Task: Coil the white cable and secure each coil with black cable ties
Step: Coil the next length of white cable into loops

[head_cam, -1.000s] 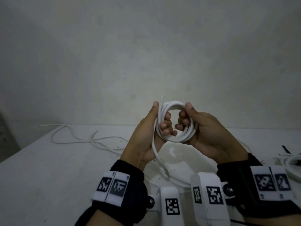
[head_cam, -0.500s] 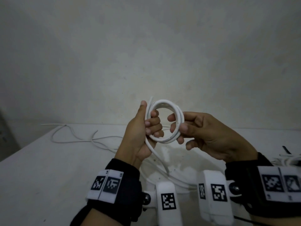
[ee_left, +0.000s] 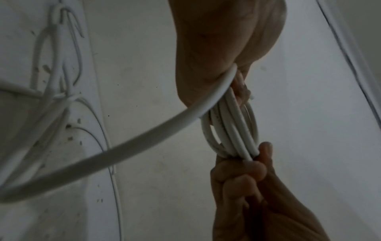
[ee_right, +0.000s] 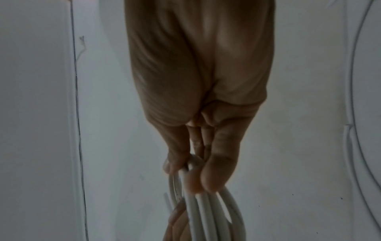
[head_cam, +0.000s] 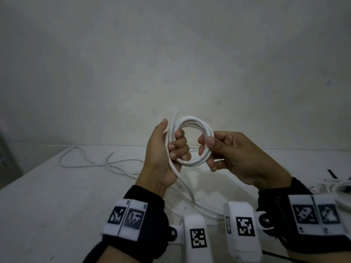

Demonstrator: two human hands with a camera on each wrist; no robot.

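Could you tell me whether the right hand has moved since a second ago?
Yes. The right hand has slid rightward along the coil, judged against the table's back edge.

A bare, dim workroom: a plain white table [head_cam: 47,205] against an unadorned pale wall [head_cam: 171,54].

Your left hand [head_cam: 163,154] is raised, thumb pointing up, fingers curled round the left side of the coil [head_cam: 191,141]. Your right hand [head_cam: 235,158] faces it, thumb and forefinger pinching the coil's right side. Both wrists sit level, forearms angled inward.
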